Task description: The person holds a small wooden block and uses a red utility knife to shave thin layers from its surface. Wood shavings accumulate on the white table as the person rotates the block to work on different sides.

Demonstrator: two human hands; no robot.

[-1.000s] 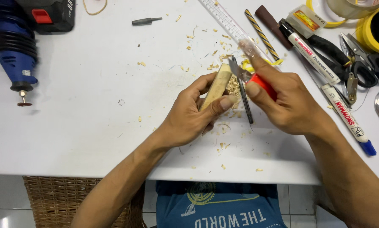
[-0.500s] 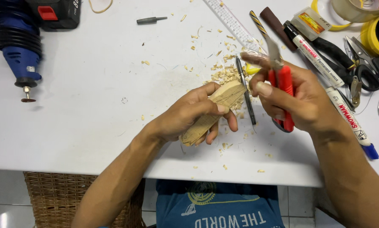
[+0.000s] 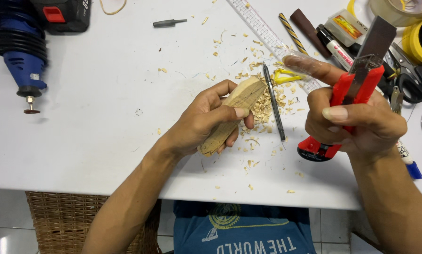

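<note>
Left hand (image 3: 199, 123) wrapped around wood block (image 3: 234, 110), thumb pressed along its top face, fingers curled under; block tilted, upper end toward 1 o'clock, lower end near table edge at 7. Right hand (image 3: 356, 124) closed in a fist on red cutter (image 3: 349, 99), blade run out long and pointing to 1 o'clock, index finger stretched along toward 10; knife lifted clear of block, well apart from it

Shavings (image 3: 267, 101) heaped just right of block's upper end, thinner scatter toward 12. Thin pick (image 3: 274, 101) lies through the heap, running 12 to 6, between the two hands. Yellow band (image 3: 286, 75) and clear ruler (image 3: 272, 37) beyond it at 1

Judgement on technique: that much exposed blade looks liable to flex or snap under load; shorter would suit carving better. Left thumb sits close to worked end, so strokes are best sent away from it, toward 1, shallow, with grain. Pick in the chip pile could catch a hand

Rotary tool (image 3: 20, 56) far off at 10. Markers (image 3: 342, 49), scissors (image 3: 408, 80), tape rolls (image 3: 420, 35) crowd table (image 3: 103, 131) at 2, behind cutter hand
</note>
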